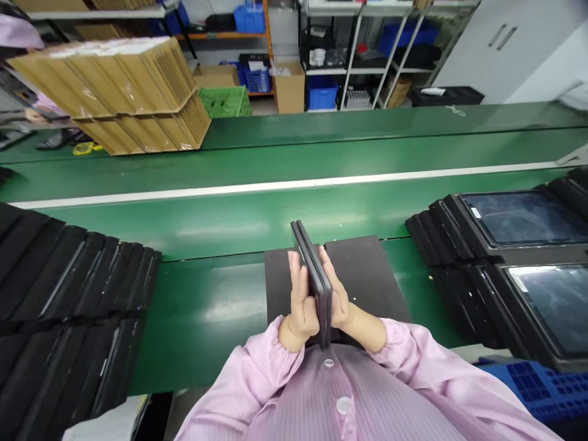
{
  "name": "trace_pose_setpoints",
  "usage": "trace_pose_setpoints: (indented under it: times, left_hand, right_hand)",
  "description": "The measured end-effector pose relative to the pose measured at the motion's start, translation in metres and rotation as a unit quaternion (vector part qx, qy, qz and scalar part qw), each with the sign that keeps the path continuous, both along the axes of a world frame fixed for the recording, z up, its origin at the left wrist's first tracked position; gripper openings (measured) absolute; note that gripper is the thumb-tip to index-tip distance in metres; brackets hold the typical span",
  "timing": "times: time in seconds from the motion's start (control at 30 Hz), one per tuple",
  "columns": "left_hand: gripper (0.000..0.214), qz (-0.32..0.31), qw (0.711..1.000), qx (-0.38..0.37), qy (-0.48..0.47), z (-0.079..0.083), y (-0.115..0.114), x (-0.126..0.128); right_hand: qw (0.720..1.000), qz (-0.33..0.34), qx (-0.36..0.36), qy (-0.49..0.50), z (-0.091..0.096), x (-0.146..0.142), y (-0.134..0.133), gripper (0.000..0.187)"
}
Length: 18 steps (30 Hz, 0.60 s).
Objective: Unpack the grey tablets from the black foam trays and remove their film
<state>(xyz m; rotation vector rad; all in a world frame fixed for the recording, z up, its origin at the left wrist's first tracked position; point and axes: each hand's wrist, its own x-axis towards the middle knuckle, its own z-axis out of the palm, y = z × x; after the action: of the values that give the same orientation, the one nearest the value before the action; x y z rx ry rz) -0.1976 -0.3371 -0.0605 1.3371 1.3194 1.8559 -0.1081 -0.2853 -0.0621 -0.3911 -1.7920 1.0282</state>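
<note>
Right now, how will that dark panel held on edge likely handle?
The dark panel looks stiff, standing straight between the left hand and right hand. Thin and on edge, it would probably tip if released. Its smooth sides may be slippery.

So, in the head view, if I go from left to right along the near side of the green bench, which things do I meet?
Black flat panels in overlapping rows → left hand → thin dark device held on edge between both hands → right hand → stacked black screen units.
</note>
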Motion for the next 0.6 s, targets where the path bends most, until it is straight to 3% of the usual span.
trace_pose_setpoints:
  times: [0.13, 0.23, 0.6]
  left_hand:
    - [0.050, 0.001, 0.999, 0.023, -0.023, 0.066, 0.002, 0.006]
    - [0.050, 0.008, 0.999, 0.025, -0.037, 0.095, -0.008, 0.017]
    - [0.045, -0.004, 0.998, 0.056, -0.007, 0.122, -0.044, 0.040]
  right_hand:
    - [0.999, 0.038, -0.010, 0.037, 0.066, -0.005, -0.003, 0.055]
    - [0.995, 0.061, -0.032, 0.068, 0.094, 0.001, -0.014, 0.052]
    - [0.997, 0.030, -0.002, 0.077, 0.118, 0.029, -0.050, 0.057]
